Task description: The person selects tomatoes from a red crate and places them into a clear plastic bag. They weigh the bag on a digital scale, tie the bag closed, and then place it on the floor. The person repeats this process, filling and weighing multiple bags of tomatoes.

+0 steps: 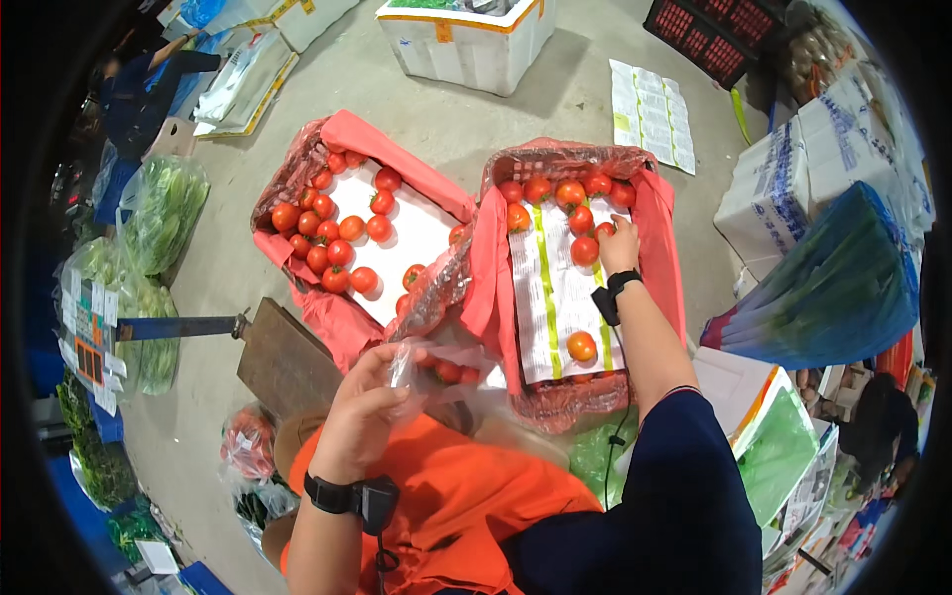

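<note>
My left hand grips the rim of a clear plastic bag, which has several red tomatoes in it. Over the right-hand crate, lined with pink paper and plastic film, my right hand has its fingers around a tomato. More tomatoes cluster at that crate's far end, on printed paper. A lone orange-red tomato lies nearer to me. The left-hand crate holds many tomatoes on a white sheet.
A platform scale stands beside the left crate. Bagged leafy greens lie further left. A white foam box is ahead; a printed sheet lies on the floor. Foam boxes and a blue-wrapped bundle line the right. A person is at far left.
</note>
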The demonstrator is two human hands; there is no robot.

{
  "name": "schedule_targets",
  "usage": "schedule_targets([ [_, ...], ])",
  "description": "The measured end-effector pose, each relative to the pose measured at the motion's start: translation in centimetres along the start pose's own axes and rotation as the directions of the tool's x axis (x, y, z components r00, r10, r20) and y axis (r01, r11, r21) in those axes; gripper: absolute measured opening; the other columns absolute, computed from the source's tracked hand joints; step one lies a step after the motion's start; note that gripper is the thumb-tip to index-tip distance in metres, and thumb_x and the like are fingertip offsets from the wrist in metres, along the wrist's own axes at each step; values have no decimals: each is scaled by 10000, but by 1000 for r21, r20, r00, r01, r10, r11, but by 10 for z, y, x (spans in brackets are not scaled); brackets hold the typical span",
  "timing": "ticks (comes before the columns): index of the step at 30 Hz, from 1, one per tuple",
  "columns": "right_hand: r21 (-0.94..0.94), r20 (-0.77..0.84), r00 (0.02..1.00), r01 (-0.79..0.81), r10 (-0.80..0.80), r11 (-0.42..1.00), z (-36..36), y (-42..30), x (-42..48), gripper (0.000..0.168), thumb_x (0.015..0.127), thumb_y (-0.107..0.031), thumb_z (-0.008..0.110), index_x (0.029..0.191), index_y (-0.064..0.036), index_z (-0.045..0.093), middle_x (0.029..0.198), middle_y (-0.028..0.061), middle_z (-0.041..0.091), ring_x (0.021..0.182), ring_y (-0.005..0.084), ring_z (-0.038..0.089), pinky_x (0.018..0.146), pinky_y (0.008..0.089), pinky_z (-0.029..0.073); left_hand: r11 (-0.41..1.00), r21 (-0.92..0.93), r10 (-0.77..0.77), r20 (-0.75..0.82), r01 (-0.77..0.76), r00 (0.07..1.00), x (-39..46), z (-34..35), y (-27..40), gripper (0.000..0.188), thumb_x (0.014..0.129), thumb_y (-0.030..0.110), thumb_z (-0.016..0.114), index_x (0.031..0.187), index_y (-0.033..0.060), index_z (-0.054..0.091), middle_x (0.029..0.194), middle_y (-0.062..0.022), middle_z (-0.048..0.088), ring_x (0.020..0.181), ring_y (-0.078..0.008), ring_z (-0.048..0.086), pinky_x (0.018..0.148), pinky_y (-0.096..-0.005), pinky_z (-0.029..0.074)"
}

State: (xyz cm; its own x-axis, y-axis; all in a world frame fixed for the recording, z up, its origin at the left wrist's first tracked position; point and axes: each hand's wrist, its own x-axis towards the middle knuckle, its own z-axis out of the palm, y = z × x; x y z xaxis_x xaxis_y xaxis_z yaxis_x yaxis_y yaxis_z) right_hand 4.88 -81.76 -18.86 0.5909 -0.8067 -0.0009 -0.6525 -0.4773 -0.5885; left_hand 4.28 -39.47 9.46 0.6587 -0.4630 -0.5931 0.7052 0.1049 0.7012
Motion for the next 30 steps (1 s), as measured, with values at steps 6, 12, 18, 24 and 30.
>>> schedule_targets([
  [6, -393, -3, 966, 237, -259, 889, 13, -7, 74, 468, 849, -95, 546, 1315, -92, 501, 1342, 108, 489, 1228, 340, 453, 993, 437, 445, 990, -133, 34, -35, -39, 999, 31, -21, 9, 583, 723, 36, 666, 1270, -36, 475, 1247, -93, 585, 671, -67, 463, 609, -199, 394],
  [12, -573, 138, 983, 180, -122, 799, 5, -25, 74, 491, 774, -150, 708, 1210, -55, 502, 1242, 144, 484, 1122, 347, 503, 915, 453, 488, 976, -208, 49, -53, -59, 997, 49, -45, 6, 590, 713, 23, 667, 1269, -20, 476, 1258, -115, 578, 648, -71, 453, 561, -193, 373],
  [18, -268, 254, 967, 97, -27, 959, 25, 12, 96, 726, 663, -273, 828, 1222, -38, 430, 1279, 217, 455, 1174, 439, 466, 961, 487, 456, 979, -196, 43, -60, -54, 997, 61, -36, 11, 562, 719, 17, 665, 1255, 7, 499, 1240, -111, 590, 660, -74, 478, 574, -204, 390],
  [24, 242, 204, 973, -158, 109, 957, 49, 1, 105, 833, 695, -427, 807, 1340, -43, 446, 1393, 286, 422, 1217, 455, 484, 1018, 453, 420, 973, -229, 16, -30, -22, 999, 69, -28, 10, 531, 737, 28, 670, 1244, 14, 514, 1216, -86, 604, 658, -64, 477, 581, -211, 393],
  [30, 421, 81, 993, -108, 82, 901, 59, -1, 90, 686, 748, -281, 805, 1280, -3, 472, 1216, 204, 604, 1093, 300, 600, 964, 375, 449, 993, -117, 13, -36, -17, 999, 75, -17, 8, 506, 762, 49, 671, 1240, 15, 507, 1191, -60, 603, 682, -69, 499, 599, -211, 412],
])
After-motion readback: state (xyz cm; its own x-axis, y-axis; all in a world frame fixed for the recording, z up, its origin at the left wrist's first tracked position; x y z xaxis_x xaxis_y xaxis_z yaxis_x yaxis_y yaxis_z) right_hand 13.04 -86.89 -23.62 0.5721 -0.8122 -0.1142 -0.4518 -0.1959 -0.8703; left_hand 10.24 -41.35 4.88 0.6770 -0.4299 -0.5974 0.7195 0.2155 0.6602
